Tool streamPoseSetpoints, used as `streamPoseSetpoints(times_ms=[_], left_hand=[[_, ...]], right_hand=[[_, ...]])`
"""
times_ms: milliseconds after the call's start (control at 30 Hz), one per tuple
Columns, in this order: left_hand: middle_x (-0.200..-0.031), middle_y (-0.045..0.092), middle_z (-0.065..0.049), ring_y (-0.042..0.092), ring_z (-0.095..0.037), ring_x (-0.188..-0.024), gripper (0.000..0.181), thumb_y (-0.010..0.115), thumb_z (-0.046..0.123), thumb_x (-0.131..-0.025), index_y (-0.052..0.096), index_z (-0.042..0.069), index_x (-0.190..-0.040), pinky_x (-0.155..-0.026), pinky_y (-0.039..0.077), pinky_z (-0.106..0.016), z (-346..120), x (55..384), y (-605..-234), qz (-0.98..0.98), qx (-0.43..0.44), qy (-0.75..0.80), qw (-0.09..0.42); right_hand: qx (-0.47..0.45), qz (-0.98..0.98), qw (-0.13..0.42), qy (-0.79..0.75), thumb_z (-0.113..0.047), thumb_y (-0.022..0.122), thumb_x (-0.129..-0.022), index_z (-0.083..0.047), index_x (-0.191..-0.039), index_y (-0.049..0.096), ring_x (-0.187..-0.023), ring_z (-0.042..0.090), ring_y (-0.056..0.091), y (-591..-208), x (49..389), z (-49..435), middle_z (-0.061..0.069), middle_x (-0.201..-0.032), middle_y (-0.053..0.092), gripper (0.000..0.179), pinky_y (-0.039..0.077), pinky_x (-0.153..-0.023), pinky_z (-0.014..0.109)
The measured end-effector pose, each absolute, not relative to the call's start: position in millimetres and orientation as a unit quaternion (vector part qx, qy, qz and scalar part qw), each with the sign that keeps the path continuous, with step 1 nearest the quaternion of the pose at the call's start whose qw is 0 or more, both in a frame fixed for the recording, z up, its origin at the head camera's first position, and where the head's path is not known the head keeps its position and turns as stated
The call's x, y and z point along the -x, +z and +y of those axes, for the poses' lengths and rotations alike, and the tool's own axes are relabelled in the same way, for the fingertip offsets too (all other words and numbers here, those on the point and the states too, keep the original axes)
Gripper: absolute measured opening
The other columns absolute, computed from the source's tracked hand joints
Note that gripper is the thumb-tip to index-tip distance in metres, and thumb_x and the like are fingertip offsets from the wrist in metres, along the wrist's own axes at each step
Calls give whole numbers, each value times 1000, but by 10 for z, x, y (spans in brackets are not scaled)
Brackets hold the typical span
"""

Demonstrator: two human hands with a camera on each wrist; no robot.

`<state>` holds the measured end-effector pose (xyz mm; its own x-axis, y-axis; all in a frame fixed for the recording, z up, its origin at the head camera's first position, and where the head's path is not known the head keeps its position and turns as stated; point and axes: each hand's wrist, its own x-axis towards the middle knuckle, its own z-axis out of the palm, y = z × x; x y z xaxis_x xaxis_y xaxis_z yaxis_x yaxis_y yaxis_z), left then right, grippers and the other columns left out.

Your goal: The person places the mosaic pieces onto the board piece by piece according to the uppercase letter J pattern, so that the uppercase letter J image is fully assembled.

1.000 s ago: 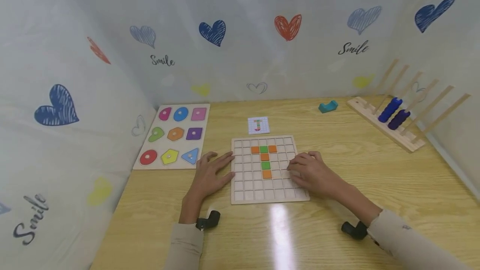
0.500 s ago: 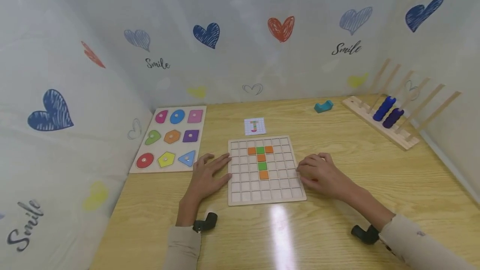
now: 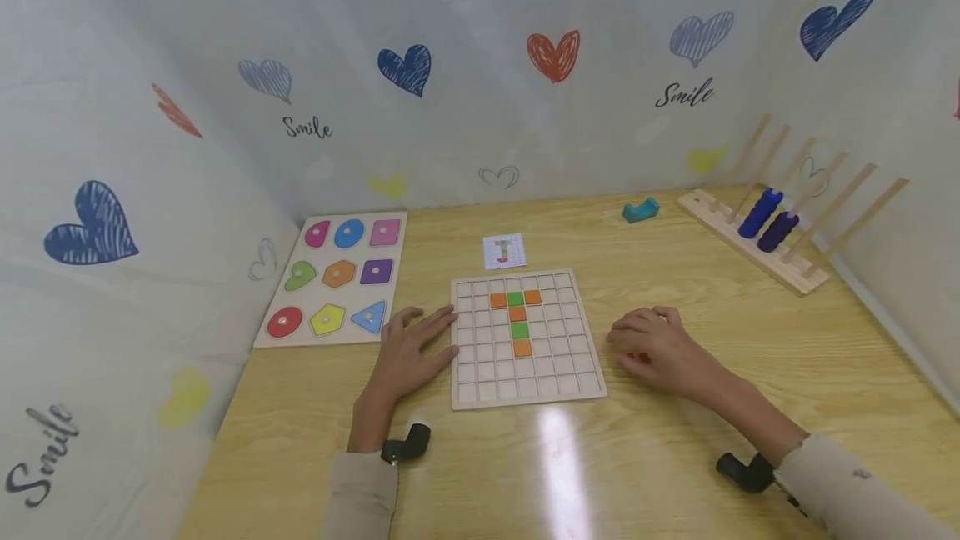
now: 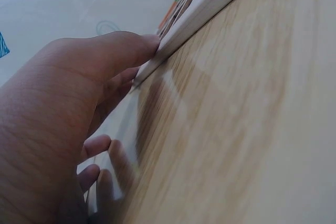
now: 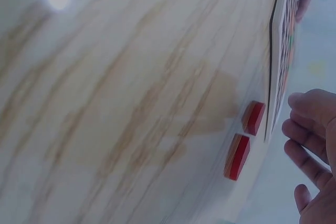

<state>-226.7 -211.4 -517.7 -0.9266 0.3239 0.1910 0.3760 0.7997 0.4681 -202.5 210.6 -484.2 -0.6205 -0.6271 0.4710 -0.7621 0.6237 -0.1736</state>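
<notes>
A square wooden grid board (image 3: 529, 340) lies on the table, with orange and green square tiles (image 3: 517, 314) set in a T shape. My left hand (image 3: 408, 355) rests at its left edge. In the left wrist view the thumb (image 4: 126, 51) touches the board's side. Beyond the right edge is my right hand (image 3: 660, 350), apart from the board, its fingers loosely bent and holding nothing. Two red wooden pieces (image 5: 238, 156) lie on the table beside that hand in the right wrist view. From the head, only a bit of red shows under the fingers.
Behind the board lies a card (image 3: 505, 251) printed with a J of coloured squares. A shape puzzle board (image 3: 330, 277) is at the left. At the back right are a teal curved piece (image 3: 641, 210) and a peg rack (image 3: 750, 240) bearing blue and purple pieces.
My right hand has moved right, off the board's edge, and red now shows beneath it. The left hand stays at the left edge. The tiles keep their places.
</notes>
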Motion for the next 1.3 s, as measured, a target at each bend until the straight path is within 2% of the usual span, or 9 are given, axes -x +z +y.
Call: streamPoseSetpoints(times_ms=[500, 867, 1300], left_hand=[[-151, 46, 16, 32, -28, -136, 55, 65, 48, -93, 57, 30, -144, -105, 22, -53, -2148, 2259, -5209, -949, 181, -254, 45], [-151, 46, 17, 32, -28, -137, 55, 65, 48, -93, 56, 31, -144, -104, 22, -53, -2139, 2269, -5220, -948, 183, -255, 51], [-151, 46, 18, 32, -27, -136, 55, 65, 48, -92, 56, 31, -144, -104, 22, -52, -2119, 2279, -5193, -948, 184, -256, 51]], right_hand=[[-351, -908, 164, 159, -12, 85, -75, -15, -94, 76, -98, 26, 61, -4894, 1928, 2314, 0, -98, 70, 21, 32, -84, 57], [-341, -916, 134, 164, -12, 86, -75, -16, -97, 74, -100, 25, 60, -4932, 1878, 2417, -1, -101, 69, 25, 29, -86, 55], [-350, -908, 161, 167, -9, 88, -71, -17, -91, 73, -92, 19, 61, -4966, 1887, 2461, -5, -95, 69, 26, 28, -80, 46]])
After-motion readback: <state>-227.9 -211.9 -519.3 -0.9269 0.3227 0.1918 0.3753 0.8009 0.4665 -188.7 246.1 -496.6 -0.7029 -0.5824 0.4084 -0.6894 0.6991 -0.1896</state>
